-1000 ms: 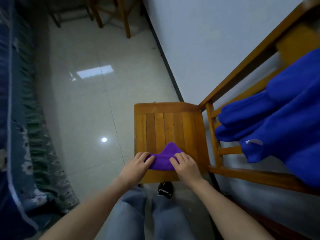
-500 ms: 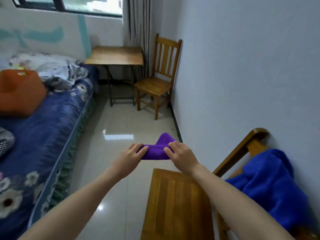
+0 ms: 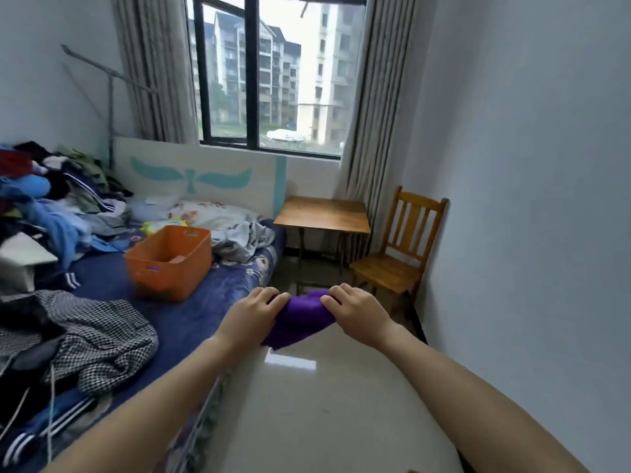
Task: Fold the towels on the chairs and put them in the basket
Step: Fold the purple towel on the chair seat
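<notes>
Up off the chair seat comes the purple towel [image 3: 300, 319], now carried in mid-air over the floor, left hand [image 3: 252, 315] and right hand [image 3: 355, 312] pinching opposite ends to keep the fold intact, orange basket [image 3: 170, 261] waiting on the bed [image 3: 191, 312] ahead-left.

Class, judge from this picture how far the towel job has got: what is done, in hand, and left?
Done: the towel looks folded. In hand: the left hand and right hand grip it in the air, above the floor. Left: put it in the basket on the bed; a purple scrap shows inside it, perhaps another towel.
</notes>
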A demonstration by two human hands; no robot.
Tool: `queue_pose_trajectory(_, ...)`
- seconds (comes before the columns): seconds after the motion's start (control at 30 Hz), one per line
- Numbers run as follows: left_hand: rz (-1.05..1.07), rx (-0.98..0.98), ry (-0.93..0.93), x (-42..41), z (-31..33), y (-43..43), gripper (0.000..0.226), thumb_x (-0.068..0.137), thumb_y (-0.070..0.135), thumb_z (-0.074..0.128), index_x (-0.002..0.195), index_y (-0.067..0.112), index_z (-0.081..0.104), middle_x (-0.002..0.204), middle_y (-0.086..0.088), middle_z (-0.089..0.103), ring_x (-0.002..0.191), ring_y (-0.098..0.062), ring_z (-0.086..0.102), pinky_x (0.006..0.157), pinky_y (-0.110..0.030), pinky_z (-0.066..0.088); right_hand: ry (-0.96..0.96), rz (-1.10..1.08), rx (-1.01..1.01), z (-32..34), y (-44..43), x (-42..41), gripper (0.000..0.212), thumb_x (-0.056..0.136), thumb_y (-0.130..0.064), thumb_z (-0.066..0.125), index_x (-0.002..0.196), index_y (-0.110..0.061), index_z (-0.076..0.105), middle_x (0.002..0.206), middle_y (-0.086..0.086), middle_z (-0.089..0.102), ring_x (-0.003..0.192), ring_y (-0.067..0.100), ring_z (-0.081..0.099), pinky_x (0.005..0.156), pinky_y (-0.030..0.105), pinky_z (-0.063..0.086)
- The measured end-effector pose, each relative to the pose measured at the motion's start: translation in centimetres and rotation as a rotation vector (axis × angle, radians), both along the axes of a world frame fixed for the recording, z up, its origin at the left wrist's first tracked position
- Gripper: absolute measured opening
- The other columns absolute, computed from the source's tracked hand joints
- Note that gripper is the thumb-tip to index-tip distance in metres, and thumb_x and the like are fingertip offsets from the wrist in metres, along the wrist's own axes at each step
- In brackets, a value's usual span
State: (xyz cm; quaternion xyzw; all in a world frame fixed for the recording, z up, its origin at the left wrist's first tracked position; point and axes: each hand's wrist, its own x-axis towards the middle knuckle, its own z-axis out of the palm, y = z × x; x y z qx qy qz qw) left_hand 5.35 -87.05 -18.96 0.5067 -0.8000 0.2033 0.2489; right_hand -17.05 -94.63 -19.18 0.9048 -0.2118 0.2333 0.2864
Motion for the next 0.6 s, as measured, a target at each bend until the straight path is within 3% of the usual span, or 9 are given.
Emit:
queue_pose_trajectory(0.2, 0.138, 0.012, 0.032, 8.4, 0.9, 0.5, 0.049, 0.044, -0.003, 0.085, 0.091, 0.001, 0.071, 0.082, -0.015, 0.069, 0.069, -0.031, 0.067, 0.046, -0.033, 0.055, 0.001, 0.146, -0.078, 1.7, -2.0, 9.6, 0.029, 0.064, -0.01, 0.079, 0.09, -0.009, 0.067, 0.081, 0.008, 0.067, 0.064, 0.02, 0.063, 0.052, 0.025, 0.053)
queue_pose_trajectory(0.6, 0.209, 0.1, 0.022, 13.1, -0.1, -7.2, 0.044, 0.053, -0.008, 0.08, 0.096, -0.003, 0.07, 0.086, -0.019, 0.069, 0.075, -0.033, 0.068, 0.048, -0.039, 0.056, 0.036, 0.244, -0.061, -0.3, -12.4, 15.5, 0.024, 0.063, -0.013, 0.08, 0.084, -0.012, 0.069, 0.076, 0.004, 0.066, 0.061, 0.017, 0.061, 0.049, 0.023, 0.051)
